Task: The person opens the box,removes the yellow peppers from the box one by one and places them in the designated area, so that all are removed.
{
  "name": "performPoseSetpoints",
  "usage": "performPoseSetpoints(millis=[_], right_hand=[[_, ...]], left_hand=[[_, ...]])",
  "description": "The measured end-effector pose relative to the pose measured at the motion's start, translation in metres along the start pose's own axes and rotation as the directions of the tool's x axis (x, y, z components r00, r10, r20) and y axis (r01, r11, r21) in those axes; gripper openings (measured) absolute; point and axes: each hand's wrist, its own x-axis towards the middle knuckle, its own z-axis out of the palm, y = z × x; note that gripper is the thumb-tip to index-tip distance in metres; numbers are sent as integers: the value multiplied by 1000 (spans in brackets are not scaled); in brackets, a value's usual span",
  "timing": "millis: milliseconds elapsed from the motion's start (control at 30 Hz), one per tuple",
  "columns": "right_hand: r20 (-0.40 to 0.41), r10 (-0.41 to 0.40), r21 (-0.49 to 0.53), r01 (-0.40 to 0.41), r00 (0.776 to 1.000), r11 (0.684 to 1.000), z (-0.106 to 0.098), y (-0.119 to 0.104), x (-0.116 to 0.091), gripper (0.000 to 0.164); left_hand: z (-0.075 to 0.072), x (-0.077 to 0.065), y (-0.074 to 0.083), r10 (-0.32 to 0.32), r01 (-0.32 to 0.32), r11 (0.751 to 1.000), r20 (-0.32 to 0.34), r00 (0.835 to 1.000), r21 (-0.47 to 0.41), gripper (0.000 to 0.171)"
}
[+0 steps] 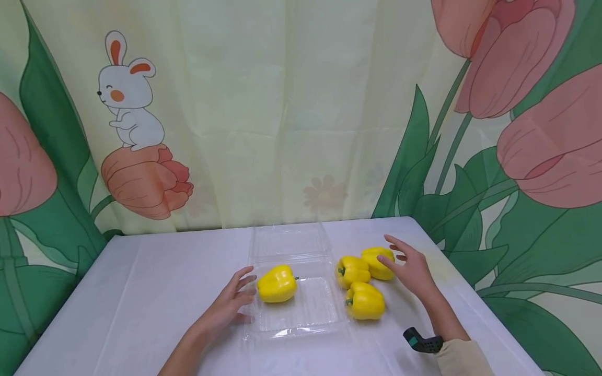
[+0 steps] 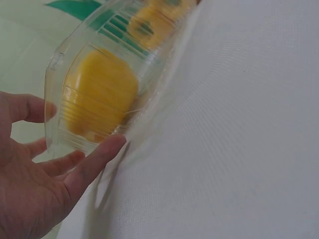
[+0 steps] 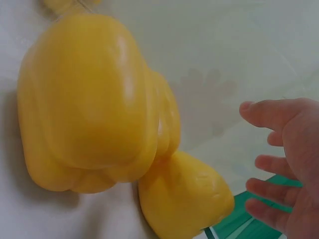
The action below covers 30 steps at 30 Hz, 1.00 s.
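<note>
A clear plastic clamshell box (image 1: 315, 305) lies on the table with its lid folded back. One yellow bell pepper (image 1: 277, 284) sits on its side in the box's left part, its stem pointing right. My left hand (image 1: 229, 300) is at the box's left wall, fingers spread; in the left wrist view the fingertips (image 2: 50, 110) meet the clear plastic. Right of the box lie three more yellow bell peppers: a near one (image 1: 366, 301), a middle one (image 1: 352, 271) and a far one (image 1: 378, 262). Beside the far pepper hovers my right hand (image 1: 411, 266), fingers apart, holding nothing.
The box's transparent lid (image 1: 290, 241) lies toward the table's back edge. A white cloth covers the table (image 1: 155, 297). Behind it hangs a curtain (image 1: 235, 115) printed with tulips and a rabbit. A dark band (image 1: 423, 342) is around my right wrist.
</note>
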Motion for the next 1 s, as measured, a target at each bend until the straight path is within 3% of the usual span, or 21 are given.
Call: performPoseSetpoints(millis=[433, 1000], right_hand=[[-40, -51, 25, 52, 998, 998, 6, -9, -5, 66], [21, -58, 122, 55, 998, 991, 15, -31, -6, 60]], left_hand=[[0, 1, -1, -5, 5, 1000, -13, 1000, 11, 66], [0, 3, -2, -6, 7, 1000, -24, 1000, 9, 66]])
